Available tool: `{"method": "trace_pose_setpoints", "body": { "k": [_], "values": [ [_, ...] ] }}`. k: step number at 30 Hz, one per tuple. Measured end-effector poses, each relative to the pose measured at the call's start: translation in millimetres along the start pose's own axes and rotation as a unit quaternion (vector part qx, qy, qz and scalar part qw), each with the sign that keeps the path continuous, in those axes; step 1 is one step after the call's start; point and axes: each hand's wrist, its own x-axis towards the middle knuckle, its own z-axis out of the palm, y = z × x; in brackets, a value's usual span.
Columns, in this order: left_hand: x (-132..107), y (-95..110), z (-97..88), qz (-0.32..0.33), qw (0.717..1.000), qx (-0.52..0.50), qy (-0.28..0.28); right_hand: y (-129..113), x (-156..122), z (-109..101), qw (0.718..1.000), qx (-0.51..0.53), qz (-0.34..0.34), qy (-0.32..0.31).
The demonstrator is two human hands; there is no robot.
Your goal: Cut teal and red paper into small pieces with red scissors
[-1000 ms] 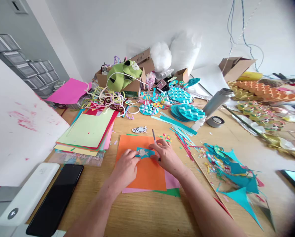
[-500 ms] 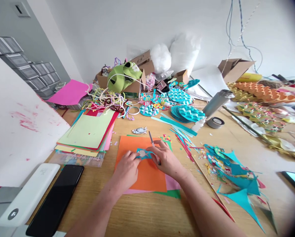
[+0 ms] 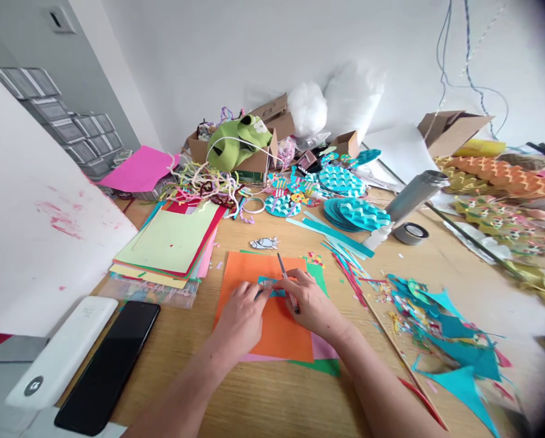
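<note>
On an orange sheet of paper (image 3: pixel 263 337) lies a small blue paper piece (image 3: pixel 279 293) with a small striped paper fish cut-out (image 3: pixel 267 284) on it, partly hidden by my fingers. My left hand (image 3: pixel 242 313) has its fingers bent together at the fish cut-out's left side. A pen (image 3: pixel 282 266) rests in my right hand (image 3: pixel 306 298), its point up and away from the paper, while the fingertips touch the blue piece at its right. Just beyond the orange sheet lies a grey-and-white fish cut-out (image 3: pixel 264 243).
To the left are a stack of coloured paper (image 3: pixel 174 240), a black phone (image 3: pixel 111 365) and a white power bank (image 3: pixel 65 350). Blue paper scraps (image 3: pixel 459 340) and a thin stick (image 3: pixel 404 359) lie right. A metal flask (image 3: pixel 416 198) and blue scalloped discs (image 3: pixel 361 213) stand behind.
The view has shifted slightly, so the scene sits further right. My fingers have closed in over the fish cut-out and cover more of it. The pen stays in my right hand.
</note>
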Motion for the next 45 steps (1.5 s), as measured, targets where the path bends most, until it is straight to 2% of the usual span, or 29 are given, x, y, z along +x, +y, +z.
{"method": "trace_pose_setpoints", "body": {
  "k": [9,13,16,19,24,26,31,35,39,41,45],
  "values": [
    [2,8,6.9,-0.024,0.998,0.061,0.002,-1,1,1,0.999,0.029,0.003,0.015],
    [1,11,9.3,-0.028,0.997,0.066,0.006,-3,3,0,0.987,0.133,0.035,0.08],
    [0,14,11.6,-0.034,0.997,0.068,0.009,-6,4,-3,0.952,0.258,0.092,0.138],
    [-2,19,15.3,-0.044,0.996,0.075,0.025,-8,4,-5,0.898,0.375,0.152,0.17],
    [-3,28,22.1,-0.063,0.993,0.088,0.041,-5,5,-4,0.818,0.493,0.198,0.222],
    [-3,31,23.7,-0.07,0.992,0.093,0.041,-3,7,-4,0.798,0.517,0.216,0.222],
    [-2,32,22.5,-0.078,0.992,0.092,0.036,2,12,-5,0.77,0.536,0.266,0.221],
    [-1,30,21.1,-0.069,0.993,0.088,0.034,1,20,-8,0.715,0.589,0.308,0.218],
    [0,29,20.5,-0.065,0.993,0.083,0.044,-11,29,-9,0.659,0.648,0.327,0.197],
    [1,30,19.5,-0.066,0.993,0.082,0.047,-16,31,-4,0.66,0.646,0.33,0.197],
    [1,30,18.1,-0.069,0.994,0.08,0.041,-14,28,20,0.703,0.585,0.354,0.195]
  ]
}}
